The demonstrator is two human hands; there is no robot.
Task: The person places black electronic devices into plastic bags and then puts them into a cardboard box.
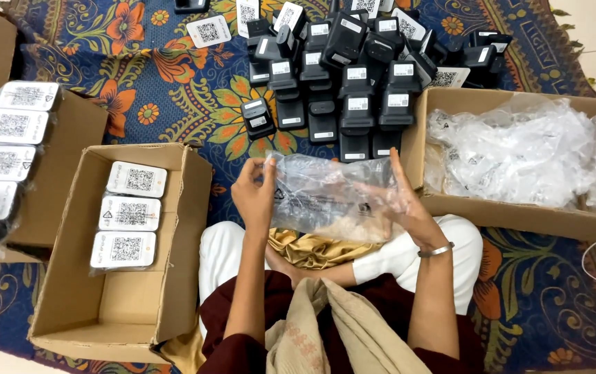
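- Clear, glossy plastic bag (329, 197), grey-white where it creases, at the centre.
- Blue woven floor cloth (173, 90) with orange flowers and yellow-green scrolls, from nine to twelve o'clock.
- Matt black box-shaped devices (353, 76) bearing white labels, at twelve o'clock.
- Plain brown cardboard box (125, 312) at eight o'clock, holding white cards (132, 211) printed with black square codes.
- Brown cardboard box (519, 215) at three o'clock, filled with clear, whitish crumpled bags (519, 149).
- Silver bangle (436, 251), at five o'clock.

Clear plastic bag (329, 197), crinkly, w/ small black printed marks, empty-looking, stretched roughly flat btwn both hands above the lap, long side left-right, just in front of the black devices.
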